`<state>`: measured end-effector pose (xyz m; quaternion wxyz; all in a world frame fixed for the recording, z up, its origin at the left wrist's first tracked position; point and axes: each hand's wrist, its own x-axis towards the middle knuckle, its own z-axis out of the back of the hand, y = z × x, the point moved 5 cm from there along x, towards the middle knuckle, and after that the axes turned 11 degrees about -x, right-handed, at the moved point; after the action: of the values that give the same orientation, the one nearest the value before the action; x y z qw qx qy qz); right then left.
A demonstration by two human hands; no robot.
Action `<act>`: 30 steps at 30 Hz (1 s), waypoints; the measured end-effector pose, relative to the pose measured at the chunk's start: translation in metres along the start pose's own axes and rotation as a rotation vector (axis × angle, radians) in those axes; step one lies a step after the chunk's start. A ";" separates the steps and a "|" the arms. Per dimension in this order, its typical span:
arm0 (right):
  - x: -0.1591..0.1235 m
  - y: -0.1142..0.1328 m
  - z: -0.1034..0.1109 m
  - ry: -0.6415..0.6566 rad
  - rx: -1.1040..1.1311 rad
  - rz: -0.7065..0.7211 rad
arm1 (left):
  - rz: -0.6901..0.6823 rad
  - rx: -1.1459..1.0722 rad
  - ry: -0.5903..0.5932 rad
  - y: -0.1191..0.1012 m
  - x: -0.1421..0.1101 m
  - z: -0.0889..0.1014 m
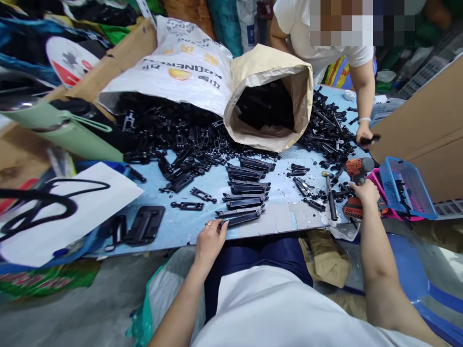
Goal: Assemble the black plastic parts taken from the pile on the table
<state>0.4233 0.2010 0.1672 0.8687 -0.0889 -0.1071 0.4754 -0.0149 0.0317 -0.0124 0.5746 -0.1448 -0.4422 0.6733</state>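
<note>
Blue tabletop carried a row of black bars. The left hand touched the nearest bar with loosely curled fingers, its long axis running rightward from them. Further right, the right hand gripped an orange drill.

Bright, even light falls from overhead with only soft shadows, the blue table is sharp at the centre, and the edges bend and blur from wide-angle distortion.
</note>
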 end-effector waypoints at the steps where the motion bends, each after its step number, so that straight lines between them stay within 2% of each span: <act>1: 0.001 -0.001 -0.002 0.042 -0.008 0.015 | -0.013 0.002 -0.003 0.000 0.000 0.000; 3: 0.000 -0.002 -0.005 0.101 -0.020 0.023 | -0.035 0.004 -0.005 -0.001 0.001 -0.001; 9: -0.018 0.000 0.001 0.114 0.015 0.033 | -0.036 0.028 -0.015 -0.002 -0.001 -0.001; 11: -0.026 -0.002 0.013 -0.006 0.028 0.007 | -0.029 0.029 -0.003 -0.001 -0.003 -0.002; 13: -0.037 0.006 0.032 -0.281 0.096 0.011 | -0.013 0.020 0.012 0.002 -0.005 -0.004; 15: -0.052 0.038 0.046 -0.515 0.243 0.165 | 0.001 0.015 0.016 0.005 -0.005 -0.006; 16: -0.059 0.066 0.048 -0.549 0.320 0.316 | 0.012 0.014 0.017 0.006 -0.004 -0.008; 18: -0.078 0.139 0.041 -0.458 0.391 0.710 | 0.051 0.011 0.010 0.007 0.000 -0.009; 20: -0.102 0.220 0.026 -0.311 0.318 1.107 | 0.111 -0.010 -0.034 0.003 0.004 -0.006; 21: -0.110 0.255 0.018 -0.246 0.236 1.211 | 0.147 -0.040 -0.067 0.000 0.005 -0.003; 23: -0.119 0.309 0.003 -0.089 0.034 1.291 | 0.238 -0.173 -0.110 -0.010 0.005 0.002; 24: -0.120 0.326 0.000 -0.040 -0.028 1.310 | 0.307 -0.289 -0.100 -0.014 0.002 0.002; 26: -0.119 0.346 0.001 0.005 -0.088 1.354 | 0.514 -0.600 -0.023 -0.022 -0.009 -0.004; 28: -0.116 0.352 0.009 0.031 -0.088 1.413 | 0.762 -0.941 0.098 -0.031 -0.026 -0.017; 30: -0.114 0.352 0.017 0.140 -0.051 1.479 | 0.964 -1.209 0.219 -0.040 -0.045 -0.028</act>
<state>0.0746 0.2930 0.0818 0.3242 -0.1881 0.0251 0.9267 0.0443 0.0011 -0.0117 0.0801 -0.6745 -0.5614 0.4727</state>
